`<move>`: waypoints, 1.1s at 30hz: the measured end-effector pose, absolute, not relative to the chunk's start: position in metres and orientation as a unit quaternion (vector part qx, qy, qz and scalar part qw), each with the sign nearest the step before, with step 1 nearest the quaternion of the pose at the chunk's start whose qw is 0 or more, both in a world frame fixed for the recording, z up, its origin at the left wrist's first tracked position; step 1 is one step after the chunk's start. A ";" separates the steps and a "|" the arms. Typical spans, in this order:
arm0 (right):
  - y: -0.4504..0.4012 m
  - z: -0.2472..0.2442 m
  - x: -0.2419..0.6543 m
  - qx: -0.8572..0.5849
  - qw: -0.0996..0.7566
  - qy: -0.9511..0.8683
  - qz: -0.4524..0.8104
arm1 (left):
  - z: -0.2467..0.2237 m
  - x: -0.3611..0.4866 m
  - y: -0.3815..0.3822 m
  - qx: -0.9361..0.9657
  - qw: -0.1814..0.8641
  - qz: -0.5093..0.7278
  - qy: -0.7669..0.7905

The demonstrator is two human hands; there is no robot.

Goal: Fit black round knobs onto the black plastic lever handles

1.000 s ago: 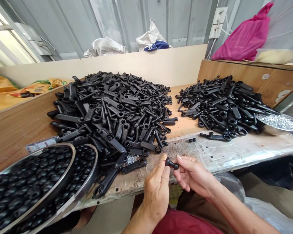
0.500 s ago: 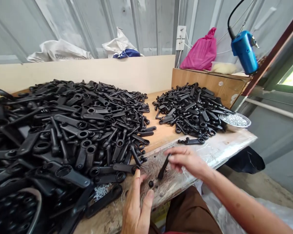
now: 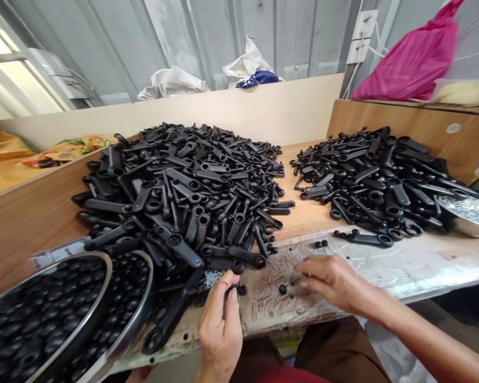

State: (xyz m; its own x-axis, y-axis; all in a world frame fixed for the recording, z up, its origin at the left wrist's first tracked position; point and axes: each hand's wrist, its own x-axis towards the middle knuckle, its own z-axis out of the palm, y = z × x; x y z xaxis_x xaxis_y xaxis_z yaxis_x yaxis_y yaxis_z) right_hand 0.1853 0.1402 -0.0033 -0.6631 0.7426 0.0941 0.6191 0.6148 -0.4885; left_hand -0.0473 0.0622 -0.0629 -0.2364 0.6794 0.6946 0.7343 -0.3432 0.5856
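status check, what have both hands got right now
Left hand pinching a small black round plastic cap at bench edge. Right hand flat by another loose cap. Big pile of black plastic levers close behind.

Large lever heap (image 3: 183,191) lies left on the tabletop (image 3: 423,266); smaller heap (image 3: 375,181) right; bowls of caps (image 3: 64,303) front-left.

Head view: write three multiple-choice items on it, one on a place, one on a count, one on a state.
1. Where are the round steel bowls of black rings?
A. lower left
B. far right
C. back ledge

2. How many heaps of black plastic lever arms lie on the wooden bench?
A. one
B. two
C. four

3. The left hand is:
A. flat
B. pinching at small black parts
C. off the bench

Key: A, bowls sit lower left. B, a large heap and a smaller heap. B, fingertips together at the bench edge.
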 end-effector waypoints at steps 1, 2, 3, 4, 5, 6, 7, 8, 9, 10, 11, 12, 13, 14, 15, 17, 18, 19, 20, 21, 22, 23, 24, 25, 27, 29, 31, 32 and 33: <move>0.130 -0.009 0.174 -0.380 0.113 -0.893 0.211 | -0.061 -0.053 0.058 -0.611 0.030 -0.535 -0.582; 0.123 -0.012 0.165 -0.388 0.092 -0.894 0.206 | -0.059 -0.058 0.054 -0.608 0.037 -0.528 -0.592; 0.119 -0.013 0.157 -0.402 0.077 -0.891 0.197 | -0.057 -0.063 0.050 -0.607 0.047 -0.519 -0.600; 0.118 -0.014 0.151 -0.417 0.063 -0.888 0.186 | -0.055 -0.068 0.047 -0.610 0.059 -0.508 -0.605; 0.119 -0.014 0.146 -0.429 0.049 -0.885 0.172 | -0.054 -0.072 0.045 -0.618 0.074 -0.494 -0.607; 0.120 -0.014 0.142 -0.438 0.035 -0.885 0.158 | -0.052 -0.076 0.043 -0.630 0.091 -0.477 -0.606; 0.122 -0.015 0.139 -0.441 0.022 -0.886 0.143 | -0.051 -0.079 0.042 -0.646 0.113 -0.456 -0.602; 0.124 -0.016 0.137 -0.441 0.013 -0.888 0.130 | -0.050 -0.082 0.041 -0.663 0.138 -0.432 -0.595; 0.125 -0.019 0.136 -0.437 0.008 -0.891 0.120 | -0.049 -0.084 0.040 -0.681 0.162 -0.404 -0.589; 0.126 -0.022 0.136 -0.433 0.010 -0.895 0.112 | -0.048 -0.085 0.040 -0.695 0.185 -0.377 -0.584; 0.126 -0.026 0.137 -0.429 0.020 -0.897 0.109 | -0.047 -0.085 0.040 -0.705 0.204 -0.350 -0.582; 0.126 -0.029 0.138 -0.426 0.037 -0.897 0.112 | -0.046 -0.085 0.041 -0.713 0.217 -0.324 -0.583; 0.126 -0.033 0.141 -0.426 0.059 -0.894 0.124 | -0.045 -0.084 0.042 -0.719 0.224 -0.295 -0.588; 0.125 -0.036 0.143 -0.430 0.086 -0.888 0.142 | -0.044 -0.082 0.043 -0.724 0.226 -0.261 -0.598; 0.125 -0.039 0.147 -0.437 0.115 -0.877 0.166 | -0.044 -0.081 0.045 -0.725 0.227 -0.223 -0.610; 0.123 -0.043 0.153 -0.448 0.174 -0.847 0.227 | -0.045 -0.077 0.050 -0.720 0.229 -0.147 -0.639; 0.122 -0.044 0.156 -0.449 0.203 -0.831 0.259 | -0.046 -0.075 0.052 -0.713 0.229 -0.116 -0.652; 0.121 -0.045 0.159 -0.445 0.233 -0.815 0.289 | -0.046 -0.073 0.055 -0.707 0.231 -0.095 -0.662; 0.121 -0.045 0.162 -0.438 0.259 -0.801 0.316 | -0.046 -0.071 0.057 -0.703 0.230 -0.082 -0.667; 0.120 -0.045 0.164 -0.432 0.280 -0.788 0.339 | -0.046 -0.069 0.059 -0.703 0.230 -0.076 -0.669; 0.119 -0.044 0.166 -0.430 0.300 -0.775 0.354 | -0.046 -0.067 0.060 -0.704 0.229 -0.075 -0.668; 0.117 -0.043 0.167 -0.432 0.318 -0.762 0.362 | -0.045 -0.066 0.061 -0.706 0.229 -0.075 -0.666; 0.116 -0.042 0.169 -0.435 0.336 -0.750 0.367 | -0.043 -0.065 0.061 -0.707 0.231 -0.075 -0.665; 0.115 -0.041 0.171 -0.440 0.351 -0.738 0.372 | -0.042 -0.064 0.061 -0.706 0.233 -0.077 -0.664; 0.113 -0.040 0.175 -0.445 0.368 -0.716 0.391 | -0.040 -0.062 0.060 -0.701 0.239 -0.119 -0.662; 0.110 -0.040 0.176 -0.444 0.366 -0.698 0.426 | -0.039 -0.062 0.060 -0.695 0.242 -0.191 -0.650; 0.105 -0.039 0.174 -0.444 0.376 -0.672 0.458 | -0.038 -0.063 0.060 -0.689 0.241 -0.263 -0.631; 0.101 -0.039 0.171 -0.443 0.389 -0.653 0.475 | -0.038 -0.065 0.061 -0.686 0.238 -0.291 -0.622; 0.097 -0.038 0.167 -0.436 0.399 -0.634 0.500 | -0.037 -0.066 0.060 -0.683 0.235 -0.319 -0.614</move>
State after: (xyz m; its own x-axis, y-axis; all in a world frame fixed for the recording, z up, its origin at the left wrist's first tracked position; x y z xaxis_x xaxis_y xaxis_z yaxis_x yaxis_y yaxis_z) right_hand 0.1665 0.0970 -0.0378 -0.3021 0.9507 0.0698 0.1536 0.1208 -0.9807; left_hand -0.0656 0.0601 -0.0366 0.0440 0.6885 0.7239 0.9882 -0.1365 0.0698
